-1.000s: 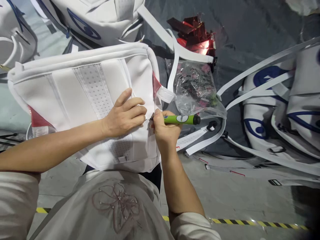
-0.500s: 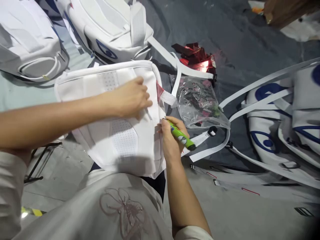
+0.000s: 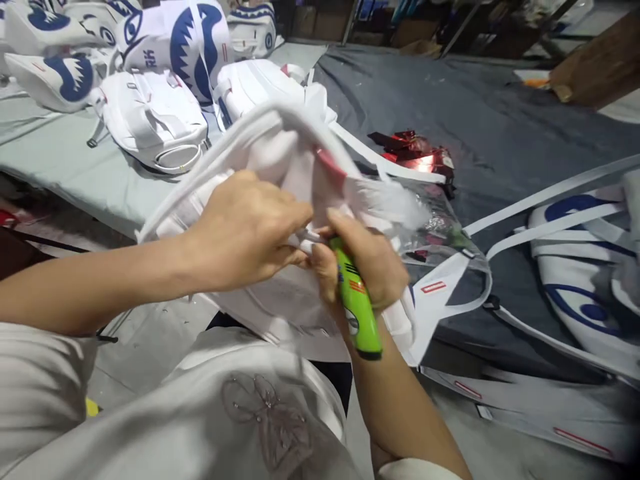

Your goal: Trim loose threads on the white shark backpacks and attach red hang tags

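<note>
One white backpack (image 3: 280,160) is lifted off the tabletop (image 3: 500,113), tilted and blurred, in front of the person's chest. Both hands are on it. The left hand (image 3: 245,227) is curled over the bag's near face, its fingers pinching white fabric or a strap end at the middle. The right hand (image 3: 363,267) meets it there, thumb and forefinger closed on the same spot, while its other fingers wrap one green marker (image 3: 356,303), which points down toward the wrist with its dark end lowest.

Just beyond the hands, one clear plastic bag (image 3: 440,230) lies on the grey cloth of the tabletop, partly hidden by the backpack's corner. Behind it sits one crumpled pile of red foil (image 3: 415,147). Several white straps (image 3: 550,193) run across the cloth toward the right, where one white bag with blue markings (image 3: 580,293) lies flat; I cannot count the straps exactly.

At the far left, on a paler surface, I count at least four more bags: one plain white backpack (image 3: 155,123) nearest, and three with blue shark-mouth prints (image 3: 195,40) behind it.
</note>
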`<state>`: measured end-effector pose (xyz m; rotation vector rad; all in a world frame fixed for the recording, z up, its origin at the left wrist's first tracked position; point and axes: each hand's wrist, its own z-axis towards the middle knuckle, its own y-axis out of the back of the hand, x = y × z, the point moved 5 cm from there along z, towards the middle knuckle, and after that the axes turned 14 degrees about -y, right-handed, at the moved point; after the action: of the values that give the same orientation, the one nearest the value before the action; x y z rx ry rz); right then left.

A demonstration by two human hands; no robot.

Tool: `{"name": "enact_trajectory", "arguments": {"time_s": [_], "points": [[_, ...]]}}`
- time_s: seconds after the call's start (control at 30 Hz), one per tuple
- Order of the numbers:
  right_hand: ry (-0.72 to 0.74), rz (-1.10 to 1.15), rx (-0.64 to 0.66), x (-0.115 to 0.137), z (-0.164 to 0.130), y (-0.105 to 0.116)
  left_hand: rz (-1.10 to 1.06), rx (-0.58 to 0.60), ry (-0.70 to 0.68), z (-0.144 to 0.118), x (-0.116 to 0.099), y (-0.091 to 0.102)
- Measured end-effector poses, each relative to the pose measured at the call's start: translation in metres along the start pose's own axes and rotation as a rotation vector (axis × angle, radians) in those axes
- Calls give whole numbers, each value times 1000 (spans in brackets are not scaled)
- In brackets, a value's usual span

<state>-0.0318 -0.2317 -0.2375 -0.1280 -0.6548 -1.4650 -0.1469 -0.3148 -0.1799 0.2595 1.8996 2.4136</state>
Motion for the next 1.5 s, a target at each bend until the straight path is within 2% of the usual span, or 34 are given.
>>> {"name": "enact_trajectory", "arguments": {"time_s": [0.07,0.13,0.23,0.27,0.3,0.43,0.5,0.57,0.67,0.73,0.83,0.9,0.93,1.07,1.13,1.2,1.27,1.4,1.43,1.5], "points": [[-16,-19,99,-12,-12,-16,-155,36,41,-12,13,-21],[-58,26,165,-31,-28,-36,-241,4,42,-16,34,-41],[-112,55,165,-57,-48,-56,-131,-175,29,-7,66,-53],[-115,44,157,-61,-53,-59,-99,-181,24,0,74,-59],[-109,32,154,-62,-56,-61,-96,-130,14,9,80,-67],[-116,48,224,-51,-64,-60,-106,223,48,45,97,-119],[-127,46,302,-48,-66,-61,-78,293,94,55,105,-141],[-133,8,393,-50,-66,-65,-66,300,97,59,109,-154],[-235,-3,499,-67,-57,-68,-36,262,24,56,107,-157],[-444,55,528,-85,-49,-67,13,248,-32,52,101,-155],[-836,219,500,-111,-43,-64,95,270,-48,51,94,-157],[-937,272,486,-120,-41,-64,112,271,-17,53,93,-160],[-912,252,494,-122,-39,-64,109,262,-3,54,93,-161],[-582,23,532,-117,-28,-62,89,228,7,55,92,-160],[-479,-27,584,-111,-24,-60,87,235,2,55,91,-159],[-478,-49,662,-107,-22,-59,81,240,3,54,92,-159],[-515,-135,671,-107,-18,-55,75,238,11,55,93,-160],[-444,-314,376,-107,-2,-40,57,245,26,57,97,-166],[-432,-290,337,-107,1,-39,51,249,30,57,98,-167],[-512,-181,380,-109,5,-42,39,259,39,59,100,-169]]}}
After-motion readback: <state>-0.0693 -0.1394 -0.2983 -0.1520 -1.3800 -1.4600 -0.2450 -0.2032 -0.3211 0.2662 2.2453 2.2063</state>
